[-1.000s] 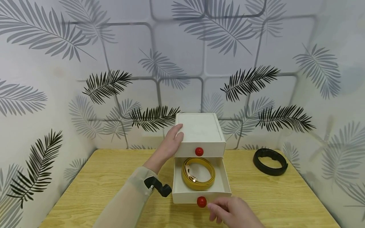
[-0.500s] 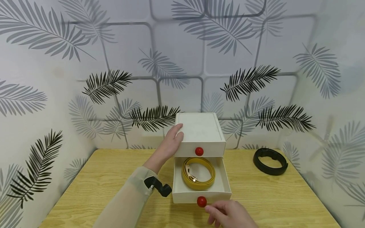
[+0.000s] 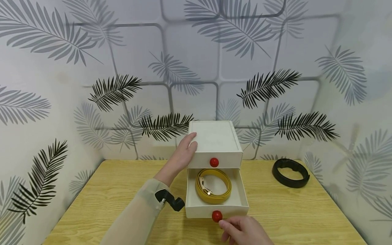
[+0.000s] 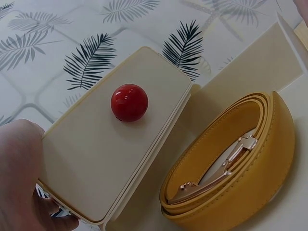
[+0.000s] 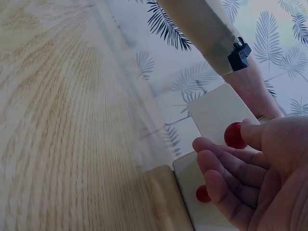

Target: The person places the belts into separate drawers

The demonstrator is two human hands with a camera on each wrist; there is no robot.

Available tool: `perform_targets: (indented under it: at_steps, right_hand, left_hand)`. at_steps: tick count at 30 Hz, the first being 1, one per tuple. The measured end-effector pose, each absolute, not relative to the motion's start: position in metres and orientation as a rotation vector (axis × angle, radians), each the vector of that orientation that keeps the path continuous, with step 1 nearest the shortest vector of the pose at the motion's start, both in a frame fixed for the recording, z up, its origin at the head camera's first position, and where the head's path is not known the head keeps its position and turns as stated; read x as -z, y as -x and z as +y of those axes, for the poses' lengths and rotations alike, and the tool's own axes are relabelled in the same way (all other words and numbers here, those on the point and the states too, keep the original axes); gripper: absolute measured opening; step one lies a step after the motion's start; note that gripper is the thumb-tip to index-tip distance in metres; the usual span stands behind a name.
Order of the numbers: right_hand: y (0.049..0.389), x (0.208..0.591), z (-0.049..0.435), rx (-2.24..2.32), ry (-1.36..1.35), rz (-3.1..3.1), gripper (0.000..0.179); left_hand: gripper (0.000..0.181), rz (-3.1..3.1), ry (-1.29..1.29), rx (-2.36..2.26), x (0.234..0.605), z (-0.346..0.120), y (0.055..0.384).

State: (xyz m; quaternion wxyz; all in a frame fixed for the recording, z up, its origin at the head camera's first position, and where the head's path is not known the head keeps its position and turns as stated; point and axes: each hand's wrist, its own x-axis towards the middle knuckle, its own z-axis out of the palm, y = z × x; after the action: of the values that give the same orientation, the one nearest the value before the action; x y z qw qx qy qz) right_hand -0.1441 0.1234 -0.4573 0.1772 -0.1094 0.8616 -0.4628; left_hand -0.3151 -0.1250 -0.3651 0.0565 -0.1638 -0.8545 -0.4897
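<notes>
We see the left hand [image 3: 183, 152] gripping a drawer box [image 3: 215, 139] near the worktop's [image 3: 131, 173] back edge. The right hand [image 3: 246, 230], loosely curled, is beside the lower knob [image 3: 217, 216].

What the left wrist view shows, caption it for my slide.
Left hand on a white drawer box, coiled yellow belt in its open drawer.

Homelike room: leaf-patterned wall [image 3: 190, 44]
</notes>
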Motion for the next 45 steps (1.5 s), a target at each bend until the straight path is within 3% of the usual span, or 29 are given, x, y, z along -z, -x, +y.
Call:
perform_targets:
  at_steps: [45]
  right_hand:
    - [0.1469, 0.4634, 0.1133, 1.504, 0.235, 2.375, 0.03]
  left_hand:
    - [0.062, -2.593, 0.494, 1.497, 0.3662, -0.1247, 0.3173]
